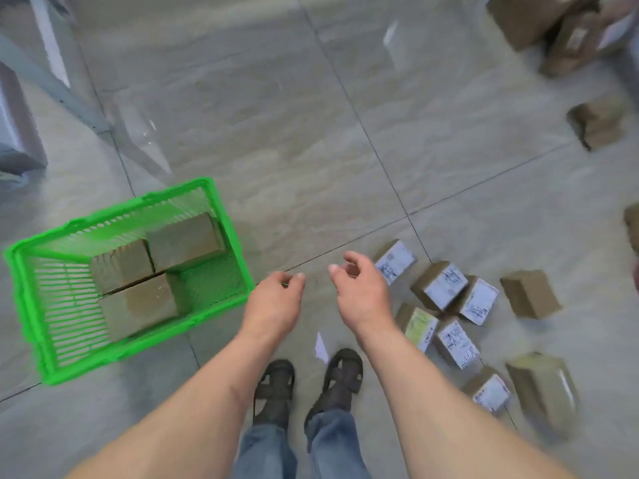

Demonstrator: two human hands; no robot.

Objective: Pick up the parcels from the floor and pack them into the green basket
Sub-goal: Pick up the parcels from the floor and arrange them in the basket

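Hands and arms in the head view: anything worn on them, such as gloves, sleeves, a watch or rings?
Nothing shows on either. The left hand and right hand are bare, with no gloves, and no rings that can be made out. Both forearms are uncovered to the bottom edge of the picture, with no sleeve, watch or band in view. Motion blur hides finer marks.

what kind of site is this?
Probably a parcel sorting or storage room: labelled cardboard parcels strewn over a tiled floor, a green basket part-filled with them, larger cartons stacked at the far right.
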